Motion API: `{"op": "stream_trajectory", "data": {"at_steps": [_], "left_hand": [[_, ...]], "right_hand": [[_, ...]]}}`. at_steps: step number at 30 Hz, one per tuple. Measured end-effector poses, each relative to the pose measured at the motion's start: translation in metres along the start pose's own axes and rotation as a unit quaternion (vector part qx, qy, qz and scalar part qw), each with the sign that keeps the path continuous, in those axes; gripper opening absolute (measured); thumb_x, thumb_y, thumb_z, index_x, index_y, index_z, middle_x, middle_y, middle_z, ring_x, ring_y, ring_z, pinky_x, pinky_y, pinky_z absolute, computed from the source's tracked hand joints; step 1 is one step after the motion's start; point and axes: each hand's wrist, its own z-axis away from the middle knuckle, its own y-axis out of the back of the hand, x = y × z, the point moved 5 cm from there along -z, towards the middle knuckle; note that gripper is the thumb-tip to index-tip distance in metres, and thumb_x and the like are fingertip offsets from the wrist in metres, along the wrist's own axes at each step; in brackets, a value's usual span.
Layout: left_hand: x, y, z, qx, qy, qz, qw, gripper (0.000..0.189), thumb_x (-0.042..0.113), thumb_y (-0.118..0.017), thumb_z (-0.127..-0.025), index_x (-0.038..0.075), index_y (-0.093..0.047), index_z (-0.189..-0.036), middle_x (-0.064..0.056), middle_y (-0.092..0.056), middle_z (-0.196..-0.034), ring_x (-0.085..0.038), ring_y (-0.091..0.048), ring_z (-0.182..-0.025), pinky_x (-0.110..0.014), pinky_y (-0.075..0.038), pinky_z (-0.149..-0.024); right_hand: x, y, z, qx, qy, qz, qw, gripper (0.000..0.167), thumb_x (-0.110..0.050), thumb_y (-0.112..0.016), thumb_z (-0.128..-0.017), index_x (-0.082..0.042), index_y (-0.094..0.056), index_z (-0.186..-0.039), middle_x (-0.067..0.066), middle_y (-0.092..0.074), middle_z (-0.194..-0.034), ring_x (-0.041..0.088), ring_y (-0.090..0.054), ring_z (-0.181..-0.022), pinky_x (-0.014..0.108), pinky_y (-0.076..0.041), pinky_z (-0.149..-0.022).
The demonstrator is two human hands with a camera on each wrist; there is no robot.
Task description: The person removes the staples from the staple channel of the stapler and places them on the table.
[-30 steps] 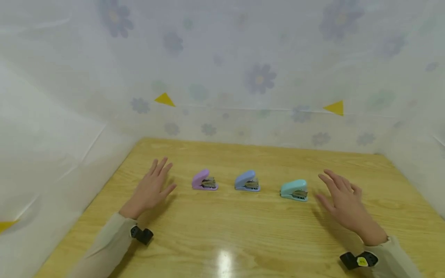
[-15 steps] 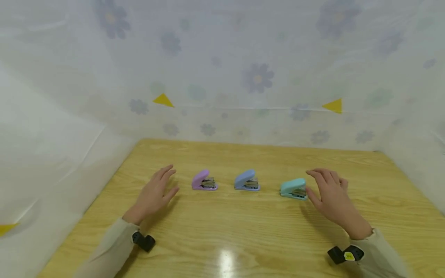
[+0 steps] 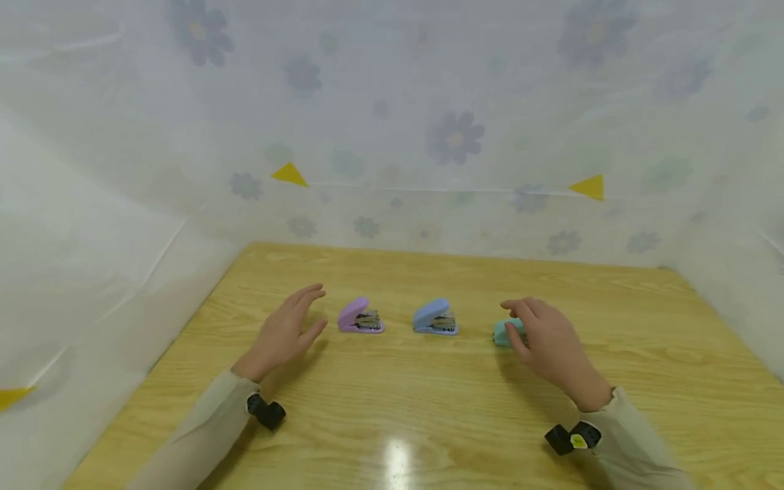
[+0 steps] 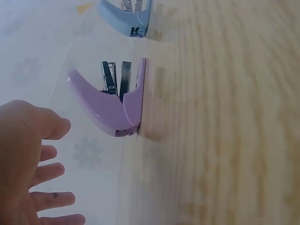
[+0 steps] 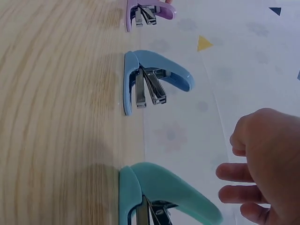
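Three small staplers stand in a row on the wooden table: a purple stapler (image 3: 360, 316) at left, a blue stapler (image 3: 435, 318) in the middle and a teal stapler (image 3: 502, 333) at right. My left hand (image 3: 284, 337) hovers left of the purple stapler, fingers extended and holding nothing; the left wrist view shows its thumb apart from that stapler (image 4: 110, 103). Over the teal stapler is my right hand (image 3: 551, 344), fingers loosely bent, covering part of it in the head view. The right wrist view shows a gap between those fingers and the teal stapler (image 5: 168, 187).
The wooden table (image 3: 392, 395) ends at a pale flower-patterned sheet (image 3: 392, 122) hung behind and at both sides. Yellow triangles (image 3: 589, 188) mark the back sheet. Each wrist wears a black camera (image 3: 266, 412) on its cuff.
My right hand has moved left from beside the teal stapler to over it. My left hand has shifted slightly right, closer to the purple stapler. The staplers have stayed in place.
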Motion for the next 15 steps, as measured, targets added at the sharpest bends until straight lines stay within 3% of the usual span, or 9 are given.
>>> {"op": "stream_trajectory", "data": {"at_steps": [3, 4, 5, 8, 10, 11, 15], "left_hand": [[0.001, -0.002, -0.003, -0.011, 0.009, 0.014, 0.9998, 0.050, 0.021, -0.063, -0.094, 0.000, -0.048, -0.136, -0.017, -0.045, -0.145, -0.036, -0.045, -0.130, -0.055, -0.040, -0.102], [0.001, -0.003, -0.003, -0.014, 0.011, 0.017, 0.9997, 0.050, 0.021, -0.062, -0.094, 0.000, -0.047, -0.137, -0.017, -0.045, -0.144, -0.036, -0.045, -0.130, -0.055, -0.040, -0.102], [0.001, -0.005, -0.004, -0.017, 0.014, 0.018, 0.9996, 0.050, 0.021, -0.062, -0.094, 0.001, -0.047, -0.137, -0.017, -0.046, -0.144, -0.036, -0.045, -0.130, -0.055, -0.040, -0.102], [0.001, -0.006, -0.003, -0.021, 0.019, 0.022, 0.9994, 0.051, 0.021, -0.062, -0.094, 0.003, -0.046, -0.139, -0.017, -0.051, -0.139, -0.036, -0.048, -0.126, -0.055, -0.042, -0.100], [0.000, -0.007, -0.001, -0.020, 0.021, 0.024, 0.9993, 0.050, 0.020, -0.062, -0.094, 0.003, -0.047, -0.138, -0.018, -0.053, -0.136, -0.037, -0.050, -0.124, -0.055, -0.043, -0.098], [-0.001, -0.008, -0.001, -0.018, 0.023, 0.025, 0.9993, 0.050, 0.020, -0.062, -0.094, 0.003, -0.047, -0.138, -0.017, -0.054, -0.136, -0.037, -0.051, -0.124, -0.055, -0.043, -0.098], [-0.001, -0.011, -0.001, -0.019, 0.017, 0.030, 0.9992, 0.050, 0.019, -0.063, -0.094, 0.002, -0.047, -0.138, -0.018, -0.051, -0.138, -0.037, -0.048, -0.126, -0.055, -0.042, -0.099]], "right_hand": [[-0.007, -0.006, -0.005, 0.000, 0.014, 0.007, 0.9999, 0.049, -0.039, -0.034, -0.103, -0.001, -0.062, -0.110, 0.010, -0.062, -0.088, 0.018, -0.054, -0.063, 0.035, -0.045, -0.055], [-0.010, -0.008, -0.007, -0.002, 0.016, 0.006, 0.9998, 0.052, -0.041, -0.031, -0.103, -0.001, -0.062, -0.110, 0.010, -0.062, -0.088, 0.018, -0.054, -0.062, 0.034, -0.045, -0.055], [-0.012, -0.010, -0.009, -0.004, 0.017, 0.005, 0.9998, 0.049, -0.040, -0.033, -0.103, -0.001, -0.062, -0.110, 0.009, -0.062, -0.088, 0.017, -0.054, -0.061, 0.033, -0.045, -0.054], [-0.018, -0.017, -0.013, -0.013, 0.015, -0.009, 0.9998, 0.026, -0.024, -0.058, -0.096, -0.002, -0.062, -0.109, 0.007, -0.063, -0.087, 0.010, -0.050, -0.056, 0.025, -0.041, -0.050], [-0.022, -0.021, -0.015, -0.021, 0.010, -0.025, 0.9994, 0.025, -0.010, -0.068, -0.086, -0.002, -0.062, -0.109, 0.004, -0.063, -0.084, 0.003, -0.042, -0.051, 0.019, -0.036, -0.046], [-0.024, -0.023, -0.016, -0.026, 0.006, -0.034, 0.9991, 0.029, -0.005, -0.070, -0.082, -0.002, -0.062, -0.109, 0.002, -0.062, -0.082, 0.000, -0.038, -0.049, 0.017, -0.032, -0.044], [-0.031, -0.033, -0.020, -0.052, -0.010, -0.057, 0.9969, 0.027, -0.006, -0.068, -0.085, -0.002, -0.061, -0.111, -0.001, -0.061, -0.078, -0.006, -0.025, -0.046, 0.014, -0.025, -0.041]]}}
